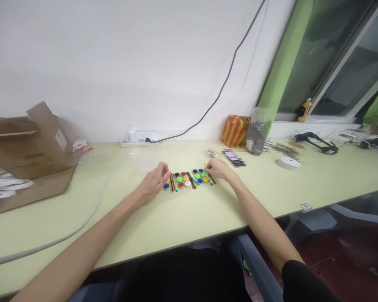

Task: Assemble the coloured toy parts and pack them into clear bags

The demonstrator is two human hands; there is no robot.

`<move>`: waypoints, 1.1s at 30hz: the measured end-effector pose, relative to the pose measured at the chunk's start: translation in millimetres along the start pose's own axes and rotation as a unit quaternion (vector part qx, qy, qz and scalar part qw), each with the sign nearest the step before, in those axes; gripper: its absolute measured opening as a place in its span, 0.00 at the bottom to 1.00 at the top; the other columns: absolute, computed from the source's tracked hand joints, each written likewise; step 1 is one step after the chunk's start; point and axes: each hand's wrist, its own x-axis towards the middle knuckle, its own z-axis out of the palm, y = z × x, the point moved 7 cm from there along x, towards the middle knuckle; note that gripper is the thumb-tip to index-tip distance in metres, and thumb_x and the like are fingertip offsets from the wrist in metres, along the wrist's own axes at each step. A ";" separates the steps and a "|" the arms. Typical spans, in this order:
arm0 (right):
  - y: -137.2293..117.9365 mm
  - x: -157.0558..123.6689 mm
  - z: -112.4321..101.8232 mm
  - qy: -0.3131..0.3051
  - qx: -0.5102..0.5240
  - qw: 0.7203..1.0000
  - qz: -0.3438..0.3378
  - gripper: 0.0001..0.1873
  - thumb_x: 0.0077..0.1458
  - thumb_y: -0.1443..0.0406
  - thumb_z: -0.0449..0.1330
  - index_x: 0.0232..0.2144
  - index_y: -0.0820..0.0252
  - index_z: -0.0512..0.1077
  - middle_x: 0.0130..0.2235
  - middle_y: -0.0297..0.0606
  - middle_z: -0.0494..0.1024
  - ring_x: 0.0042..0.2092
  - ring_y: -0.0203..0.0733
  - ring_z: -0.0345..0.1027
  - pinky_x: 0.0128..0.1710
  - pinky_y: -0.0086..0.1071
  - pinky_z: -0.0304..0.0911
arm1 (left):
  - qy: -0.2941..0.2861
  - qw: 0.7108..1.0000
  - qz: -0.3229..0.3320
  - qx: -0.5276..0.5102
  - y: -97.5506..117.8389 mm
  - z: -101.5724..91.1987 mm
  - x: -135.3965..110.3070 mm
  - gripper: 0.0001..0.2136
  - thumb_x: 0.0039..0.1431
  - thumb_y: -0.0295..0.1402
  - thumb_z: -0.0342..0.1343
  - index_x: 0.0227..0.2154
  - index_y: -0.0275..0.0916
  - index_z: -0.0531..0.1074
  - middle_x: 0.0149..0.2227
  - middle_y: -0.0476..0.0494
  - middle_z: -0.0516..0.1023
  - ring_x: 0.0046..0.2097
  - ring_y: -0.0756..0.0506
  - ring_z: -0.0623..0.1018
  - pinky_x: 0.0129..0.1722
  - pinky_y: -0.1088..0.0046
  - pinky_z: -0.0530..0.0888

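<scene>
Small round pieces with coloured tops (186,178) lie close together in short rows on the pale table. Bundles of thin coloured strips (192,180) lie among and beside them. My left hand (153,183) is at the left end of the rows, fingers pinched together next to something red; its grip hides what is there. At the right end, my right hand (219,168) has its fingertips closed beside another bundle of thin strips (211,178). A thin reddish bit shows at those fingertips, too small to name.
A phone (234,158), a striped bag (234,131), a grey bag (255,138) and a white roll (289,163) stand or lie to the right. At the left is an open cardboard box (34,151). A power strip (138,143) lies against the wall.
</scene>
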 end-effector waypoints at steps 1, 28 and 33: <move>0.2 0.2 0.7 0.000 -0.002 1.000 -0.001 0.15 0.55 0.64 0.55 0.18 0.61 0.69 0.23 0.39 0.73 0.25 0.35 0.55 0.26 0.32 0.44 | 0.001 1.000 -0.002 0.001 0.0 -0.2 0.1 0.12 0.69 0.45 0.40 0.40 0.42 0.60 0.29 0.50 0.68 0.30 0.46 0.70 0.34 0.68 0.66; 1.6 -0.2 7.3 -0.030 -0.063 0.998 0.010 0.16 0.62 0.62 0.54 0.27 0.60 0.78 0.33 0.47 0.80 0.33 0.42 0.70 0.29 0.32 0.48 | -0.001 1.000 -0.003 -0.001 -0.6 0.7 0.5 0.12 0.71 0.45 0.40 0.40 0.42 0.58 0.31 0.51 0.66 0.31 0.46 0.69 0.36 0.67 0.65; 2.1 0.0 7.3 -0.028 -0.067 0.997 0.015 0.17 0.63 0.60 0.54 0.28 0.60 0.78 0.33 0.47 0.80 0.34 0.43 0.71 0.29 0.32 0.49 | 0.003 1.000 0.000 -0.001 -0.1 -0.1 0.6 0.12 0.70 0.45 0.40 0.40 0.42 0.59 0.31 0.50 0.67 0.32 0.46 0.69 0.36 0.67 0.65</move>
